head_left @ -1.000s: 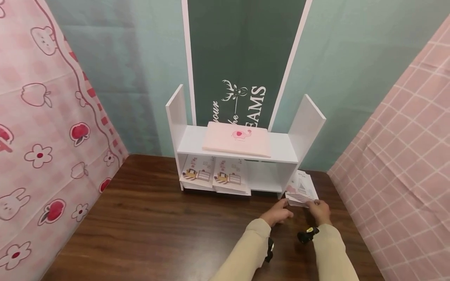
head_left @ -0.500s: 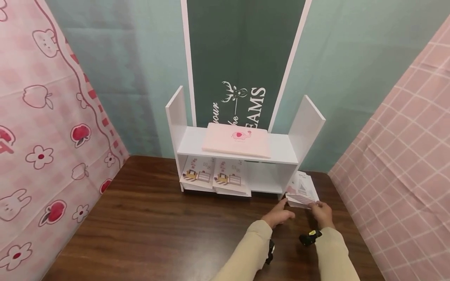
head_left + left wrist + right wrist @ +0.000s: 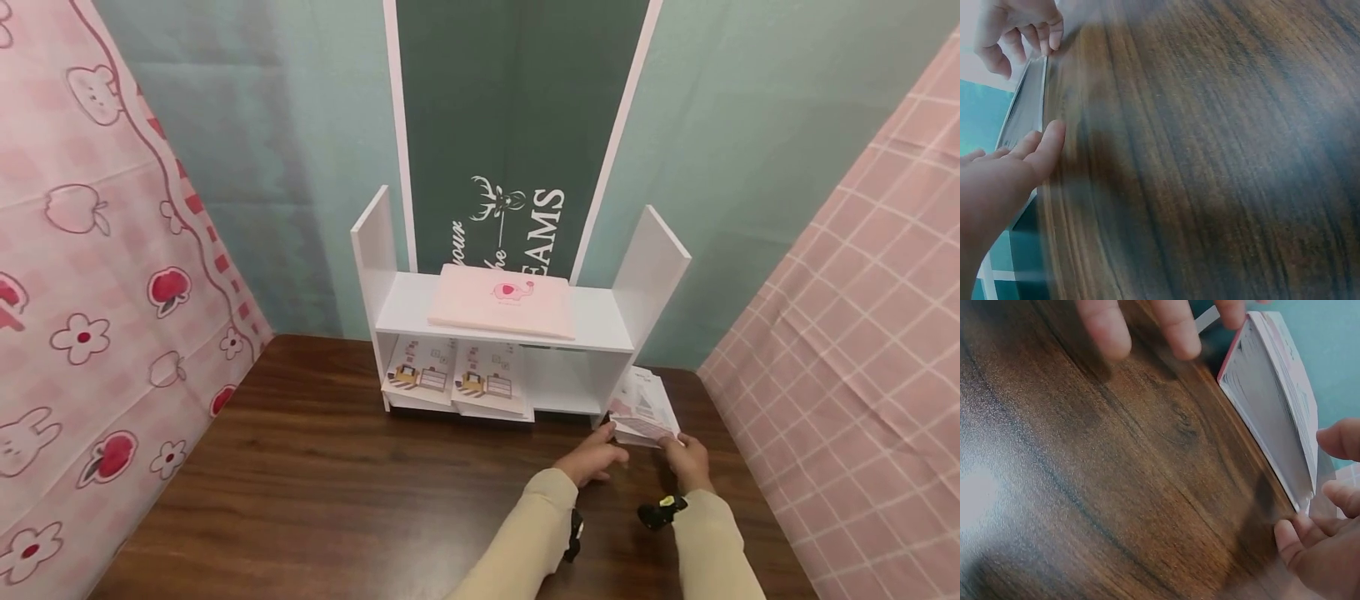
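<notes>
In the head view, a stack of notebooks [image 3: 645, 404] with white printed covers lies on the table against the right side of the white shelf [image 3: 651, 275]. My left hand [image 3: 592, 457] reaches its left front corner, fingers mostly straight and the fingertips touching the edge. At the right front corner my right hand [image 3: 686, 462] pinches the notebooks. The right wrist view shows the notebooks' page edges [image 3: 1266, 406] slightly fanned, with the right thumb [image 3: 1339, 440] at the covers and the other fingers low by the corner.
Two piles of booklets [image 3: 420, 375] fill the left and middle of the lower shelf. A pink elephant-printed book [image 3: 502, 302] lies on the upper shelf. Patterned cloths [image 3: 847, 333] border both sides of the brown table [image 3: 337, 483].
My right hand has shifted slightly right along the notebooks' front edge. The left hand stays at the left corner, and the shelf's contents have not moved.
</notes>
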A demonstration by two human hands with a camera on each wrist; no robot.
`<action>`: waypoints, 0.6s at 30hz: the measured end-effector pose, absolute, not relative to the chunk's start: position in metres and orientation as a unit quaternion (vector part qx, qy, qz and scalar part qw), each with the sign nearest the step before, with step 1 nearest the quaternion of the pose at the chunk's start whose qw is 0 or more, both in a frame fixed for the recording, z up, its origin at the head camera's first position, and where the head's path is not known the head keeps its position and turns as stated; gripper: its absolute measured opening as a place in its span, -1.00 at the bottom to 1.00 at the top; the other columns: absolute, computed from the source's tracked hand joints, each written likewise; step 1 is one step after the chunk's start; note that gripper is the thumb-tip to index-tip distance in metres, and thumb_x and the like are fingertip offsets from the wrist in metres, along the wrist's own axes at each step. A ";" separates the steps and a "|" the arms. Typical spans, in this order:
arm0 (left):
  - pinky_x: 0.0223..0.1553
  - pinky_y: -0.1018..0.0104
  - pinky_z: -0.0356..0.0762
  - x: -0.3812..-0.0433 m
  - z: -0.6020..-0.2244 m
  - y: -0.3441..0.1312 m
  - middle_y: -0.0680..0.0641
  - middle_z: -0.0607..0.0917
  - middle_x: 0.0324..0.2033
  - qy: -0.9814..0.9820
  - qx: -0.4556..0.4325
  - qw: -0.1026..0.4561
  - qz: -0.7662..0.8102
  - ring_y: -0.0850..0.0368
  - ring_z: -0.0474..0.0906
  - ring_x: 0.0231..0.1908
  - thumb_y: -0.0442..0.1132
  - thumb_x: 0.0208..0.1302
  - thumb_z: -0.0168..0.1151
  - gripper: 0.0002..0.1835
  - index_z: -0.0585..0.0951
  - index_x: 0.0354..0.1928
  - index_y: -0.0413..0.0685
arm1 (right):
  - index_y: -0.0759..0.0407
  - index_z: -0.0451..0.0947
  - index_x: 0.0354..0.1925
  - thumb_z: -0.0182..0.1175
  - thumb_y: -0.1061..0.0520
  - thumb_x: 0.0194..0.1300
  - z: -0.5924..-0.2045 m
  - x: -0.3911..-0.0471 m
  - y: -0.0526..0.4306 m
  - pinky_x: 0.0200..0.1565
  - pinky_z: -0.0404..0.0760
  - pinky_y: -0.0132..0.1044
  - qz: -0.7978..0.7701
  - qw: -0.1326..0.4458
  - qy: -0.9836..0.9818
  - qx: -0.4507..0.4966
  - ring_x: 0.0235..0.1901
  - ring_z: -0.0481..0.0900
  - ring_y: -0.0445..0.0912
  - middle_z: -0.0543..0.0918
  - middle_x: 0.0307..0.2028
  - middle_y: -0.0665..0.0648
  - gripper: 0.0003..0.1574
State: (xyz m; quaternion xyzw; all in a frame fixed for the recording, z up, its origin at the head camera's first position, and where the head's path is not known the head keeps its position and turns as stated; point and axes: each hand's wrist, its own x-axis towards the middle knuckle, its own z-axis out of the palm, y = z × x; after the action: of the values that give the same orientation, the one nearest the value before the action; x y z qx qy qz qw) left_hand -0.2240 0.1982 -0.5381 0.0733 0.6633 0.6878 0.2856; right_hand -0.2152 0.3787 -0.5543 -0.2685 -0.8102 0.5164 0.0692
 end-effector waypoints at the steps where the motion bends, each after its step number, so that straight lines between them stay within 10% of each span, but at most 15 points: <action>1: -0.03 -0.15 0.41 -0.224 -0.538 0.199 -0.11 0.26 0.31 0.658 0.074 0.290 0.691 -0.02 0.30 0.19 -0.45 -0.10 0.09 -0.17 0.22 0.36 -0.06 | 0.69 0.06 0.20 0.03 0.17 0.19 -0.555 -0.216 0.379 -0.39 0.45 -0.37 0.516 0.067 -0.811 -0.268 -0.16 0.43 0.22 0.31 0.05 0.62 -0.22; 18: -0.02 -0.19 0.38 -0.224 -0.550 0.191 -0.15 0.52 -0.19 0.612 0.071 0.338 0.711 0.07 0.40 -0.15 -0.50 -0.07 0.02 -0.29 0.28 0.28 -0.26 | 0.78 0.28 -0.09 0.09 0.13 0.09 -0.550 -0.205 0.399 -0.36 0.60 -0.13 0.499 0.029 -0.817 -0.288 -0.31 0.49 0.16 0.38 -0.17 0.54 -0.32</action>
State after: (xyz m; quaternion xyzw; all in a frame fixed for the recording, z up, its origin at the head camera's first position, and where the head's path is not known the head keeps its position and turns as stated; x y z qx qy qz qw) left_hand -0.2242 0.1912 -0.5498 0.0714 0.6123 0.7112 0.3380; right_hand -0.2055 0.3991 -0.5500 -0.2877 -0.8169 0.4990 0.0293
